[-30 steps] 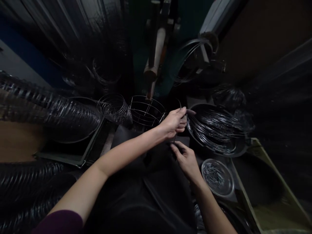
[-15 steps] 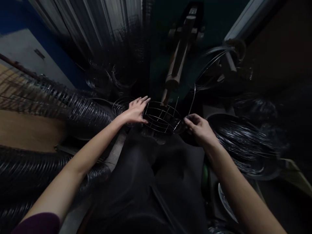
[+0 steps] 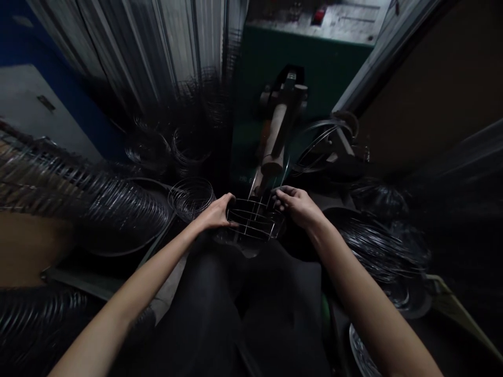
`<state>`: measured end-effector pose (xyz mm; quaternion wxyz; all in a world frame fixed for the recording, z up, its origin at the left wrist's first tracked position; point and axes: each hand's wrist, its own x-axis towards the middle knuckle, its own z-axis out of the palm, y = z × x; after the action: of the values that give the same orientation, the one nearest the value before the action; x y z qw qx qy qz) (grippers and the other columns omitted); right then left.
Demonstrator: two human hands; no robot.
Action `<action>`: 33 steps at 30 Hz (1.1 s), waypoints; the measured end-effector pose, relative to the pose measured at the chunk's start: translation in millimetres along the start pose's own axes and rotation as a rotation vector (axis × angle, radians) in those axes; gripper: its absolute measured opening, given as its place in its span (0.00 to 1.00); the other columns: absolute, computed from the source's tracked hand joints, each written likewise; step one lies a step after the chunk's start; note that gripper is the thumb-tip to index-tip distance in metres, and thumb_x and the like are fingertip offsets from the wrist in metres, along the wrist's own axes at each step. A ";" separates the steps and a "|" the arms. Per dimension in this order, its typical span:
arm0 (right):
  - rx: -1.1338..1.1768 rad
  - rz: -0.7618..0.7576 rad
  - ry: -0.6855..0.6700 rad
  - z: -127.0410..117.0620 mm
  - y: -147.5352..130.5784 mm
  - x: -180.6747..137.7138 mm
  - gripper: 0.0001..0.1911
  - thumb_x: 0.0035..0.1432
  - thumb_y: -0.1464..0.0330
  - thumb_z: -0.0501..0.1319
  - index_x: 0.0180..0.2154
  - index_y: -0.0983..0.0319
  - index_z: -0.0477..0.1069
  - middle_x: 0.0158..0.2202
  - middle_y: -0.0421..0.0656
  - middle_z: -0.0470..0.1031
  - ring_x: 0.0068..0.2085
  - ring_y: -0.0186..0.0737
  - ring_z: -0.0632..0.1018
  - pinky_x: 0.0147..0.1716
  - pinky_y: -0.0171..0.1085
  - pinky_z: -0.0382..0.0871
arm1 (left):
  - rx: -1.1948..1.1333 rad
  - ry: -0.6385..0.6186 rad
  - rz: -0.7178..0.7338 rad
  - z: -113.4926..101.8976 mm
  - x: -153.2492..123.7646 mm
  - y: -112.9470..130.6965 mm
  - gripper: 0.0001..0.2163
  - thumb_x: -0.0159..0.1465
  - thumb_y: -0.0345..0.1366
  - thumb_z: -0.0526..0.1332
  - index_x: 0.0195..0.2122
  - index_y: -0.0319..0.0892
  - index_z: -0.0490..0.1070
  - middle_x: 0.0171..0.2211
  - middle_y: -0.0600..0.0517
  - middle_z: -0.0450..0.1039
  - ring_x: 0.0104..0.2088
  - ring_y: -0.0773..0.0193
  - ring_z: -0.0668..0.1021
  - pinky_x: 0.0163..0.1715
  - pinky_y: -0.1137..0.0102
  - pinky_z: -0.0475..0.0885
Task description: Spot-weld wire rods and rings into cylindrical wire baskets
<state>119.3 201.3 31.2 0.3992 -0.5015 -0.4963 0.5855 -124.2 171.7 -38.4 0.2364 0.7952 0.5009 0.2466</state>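
A round wire basket frame (image 3: 253, 222) rests just beyond my knees, under the arm of a green machine (image 3: 277, 139). My left hand (image 3: 215, 213) grips the frame's left rim with curled fingers. My right hand (image 3: 296, 205) is closed on the frame's right rim, where a thin wire ring rises from it. My dark trousers (image 3: 251, 309) fill the lower middle of the view.
Long stacks of wire rings (image 3: 78, 193) lie on the left, with a smaller bundle of rings (image 3: 190, 198) by my left hand. A pan full of wire rings (image 3: 383, 251) sits on the right. A shallow dish (image 3: 359, 351) shows at the bottom right. Corrugated metal sheeting stands behind.
One second ago both hands were at the right by the pan of rings. They moved to the wire frame; my left hand went from flat on the rim to gripping it.
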 end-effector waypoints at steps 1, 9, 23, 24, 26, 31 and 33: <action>0.002 -0.007 0.000 0.6 -0.4 0.8 0.10 0.48 0.68 0.67 0.31 0.65 0.68 0.20 0.37 0.68 0.19 0.26 0.67 0.17 0.27 0.60 | -0.005 -0.002 0.007 1.5 -0.2 -0.7 0.29 0.46 0.41 0.70 0.46 0.41 0.59 0.43 0.48 0.66 0.42 0.57 0.72 0.45 0.64 0.69; 0.011 0.086 0.007 14.7 1.9 12.7 0.07 0.52 0.69 0.63 0.28 0.63 0.64 0.19 0.37 0.69 0.17 0.25 0.65 0.16 0.27 0.59 | -0.072 0.008 0.041 3.9 3.6 -1.7 0.32 0.45 0.42 0.71 0.50 0.43 0.60 0.45 0.49 0.66 0.45 0.57 0.72 0.47 0.64 0.68; 0.030 -0.029 -0.008 17.4 20.7 34.2 0.19 0.40 0.59 0.69 0.31 0.64 0.69 0.19 0.36 0.67 0.17 0.26 0.63 0.14 0.28 0.54 | -0.118 0.021 0.045 -0.1 9.6 -8.6 0.32 0.44 0.42 0.71 0.48 0.42 0.61 0.44 0.48 0.66 0.44 0.58 0.72 0.46 0.65 0.68; 0.038 -0.026 -0.006 17.8 21.7 35.1 0.20 0.40 0.59 0.69 0.32 0.64 0.69 0.19 0.36 0.67 0.17 0.26 0.63 0.14 0.29 0.54 | -0.120 0.023 0.048 -0.5 9.6 -9.3 0.32 0.44 0.43 0.71 0.48 0.42 0.61 0.44 0.48 0.66 0.44 0.58 0.72 0.46 0.65 0.68; 0.052 -0.022 -0.005 19.0 23.1 36.3 0.21 0.39 0.59 0.69 0.35 0.64 0.69 0.18 0.35 0.67 0.17 0.27 0.63 0.14 0.29 0.53 | -0.118 0.024 0.053 -1.1 9.3 -11.0 0.32 0.45 0.43 0.71 0.48 0.42 0.61 0.44 0.48 0.66 0.44 0.58 0.72 0.46 0.66 0.68; 0.078 -0.041 -0.010 22.4 22.8 38.8 0.21 0.38 0.59 0.70 0.33 0.63 0.68 0.18 0.35 0.65 0.17 0.27 0.62 0.14 0.30 0.52 | -0.112 0.020 0.049 -3.7 10.4 -15.9 0.33 0.44 0.43 0.72 0.49 0.42 0.60 0.45 0.48 0.66 0.43 0.58 0.72 0.45 0.65 0.68; 0.088 -0.038 -0.018 23.2 21.9 40.2 0.23 0.37 0.58 0.70 0.33 0.63 0.69 0.17 0.35 0.65 0.17 0.27 0.61 0.15 0.30 0.51 | -0.117 0.019 0.053 -5.0 11.7 -16.9 0.33 0.43 0.43 0.72 0.49 0.42 0.60 0.45 0.48 0.66 0.44 0.58 0.72 0.46 0.65 0.68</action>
<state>90.0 231.8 2.2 0.4274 -0.4685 -0.4833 0.6035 -134.4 189.6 -43.3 0.2708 0.7908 0.4666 0.2893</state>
